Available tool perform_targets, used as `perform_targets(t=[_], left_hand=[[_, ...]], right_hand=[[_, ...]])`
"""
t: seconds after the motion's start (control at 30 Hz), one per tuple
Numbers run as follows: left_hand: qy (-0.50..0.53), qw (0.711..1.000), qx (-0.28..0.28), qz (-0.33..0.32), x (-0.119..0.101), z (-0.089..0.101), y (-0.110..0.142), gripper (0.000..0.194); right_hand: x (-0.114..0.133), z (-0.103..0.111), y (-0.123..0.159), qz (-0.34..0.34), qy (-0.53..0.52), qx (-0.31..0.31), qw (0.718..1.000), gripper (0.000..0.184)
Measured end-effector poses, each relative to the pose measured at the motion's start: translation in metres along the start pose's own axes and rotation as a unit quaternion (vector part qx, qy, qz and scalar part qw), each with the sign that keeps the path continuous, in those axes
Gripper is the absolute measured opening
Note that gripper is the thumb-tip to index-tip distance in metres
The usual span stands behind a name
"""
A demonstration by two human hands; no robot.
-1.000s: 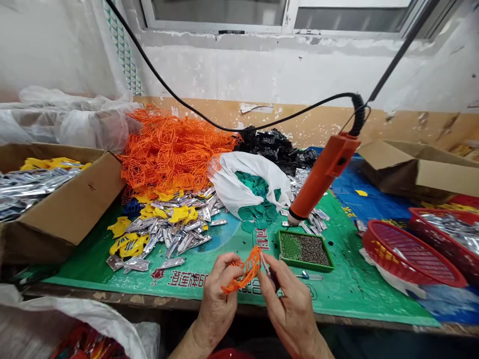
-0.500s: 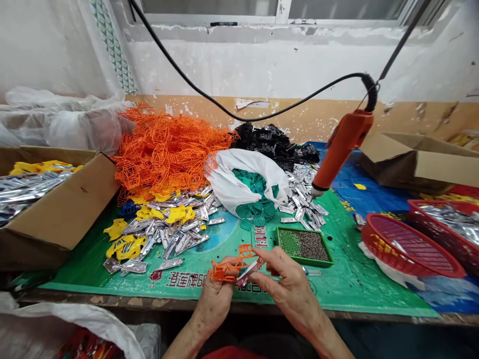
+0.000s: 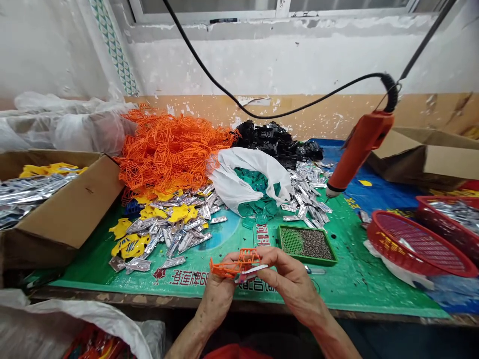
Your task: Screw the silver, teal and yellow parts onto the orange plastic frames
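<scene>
Over the table's front edge, my left hand (image 3: 219,291) is closed on an orange plastic frame (image 3: 226,269) with thin bars. My right hand (image 3: 290,279) pinches a small silvery plate (image 3: 255,269) against the frame's right end. Whether the plate is seated in the frame I cannot tell, as fingers cover part of both. Just beyond my right hand lies a green tray (image 3: 333,260) of small screws (image 3: 316,245). An orange electric screwdriver (image 3: 357,152) hangs tip down to the right, apart from both hands.
Behind stand a heap of orange frames (image 3: 172,149), black parts (image 3: 269,139) and a white bag (image 3: 224,174) of green pieces. Silver and yellow parts (image 3: 183,214) lie left of centre. A cardboard box (image 3: 71,209) borders the left, red baskets (image 3: 422,249) the right.
My right hand has brought the silvery plate closer to level against the orange frame, turning it slightly. The whole view has shifted a little; the screwdriver now appears further right.
</scene>
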State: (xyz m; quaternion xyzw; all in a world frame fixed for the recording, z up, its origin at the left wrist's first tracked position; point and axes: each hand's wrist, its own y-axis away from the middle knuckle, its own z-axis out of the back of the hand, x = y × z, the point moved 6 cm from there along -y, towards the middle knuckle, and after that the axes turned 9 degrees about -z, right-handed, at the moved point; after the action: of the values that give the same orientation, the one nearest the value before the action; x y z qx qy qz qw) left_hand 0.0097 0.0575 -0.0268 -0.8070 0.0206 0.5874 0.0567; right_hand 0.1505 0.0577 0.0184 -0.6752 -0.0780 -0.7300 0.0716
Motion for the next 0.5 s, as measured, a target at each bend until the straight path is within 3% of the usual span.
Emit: perform_targets(t=[0.1, 0.2, 0.23, 0.3, 0.37, 0.5], left_hand=[[-0.016, 0.999, -0.024, -0.02, 0.0, 0.009, -0.004, 0.019], [-0.084, 0.988, -0.126, 0.002, -0.006, 0.031, 0.001, 0.028], [-0.127, 0.979, -0.162, -0.004, -0.015, 0.038, 0.006, 0.032], [-0.199, 0.957, -0.195, -0.077, -0.045, 0.045, 0.015, 0.033], [-0.242, 0.961, -0.112, -0.073, -0.065, 0.035, 0.018, 0.034], [-0.181, 0.978, 0.077, 0.071, -0.065, 0.004, 0.021, 0.053]], right_hand=[[-0.004, -0.002, 0.001, 0.0, -0.016, -0.008, 1.0, 0.019], [0.002, 0.002, 0.003, 0.052, 0.051, -0.038, 0.997, 0.015], [0.006, 0.004, 0.004, 0.079, 0.092, -0.047, 0.992, 0.013], [0.016, 0.004, 0.008, 0.136, 0.178, -0.052, 0.973, 0.01], [0.022, -0.002, 0.012, 0.178, 0.243, -0.032, 0.953, 0.008], [0.027, -0.013, 0.016, 0.218, 0.263, 0.0, 0.94, 0.006]])
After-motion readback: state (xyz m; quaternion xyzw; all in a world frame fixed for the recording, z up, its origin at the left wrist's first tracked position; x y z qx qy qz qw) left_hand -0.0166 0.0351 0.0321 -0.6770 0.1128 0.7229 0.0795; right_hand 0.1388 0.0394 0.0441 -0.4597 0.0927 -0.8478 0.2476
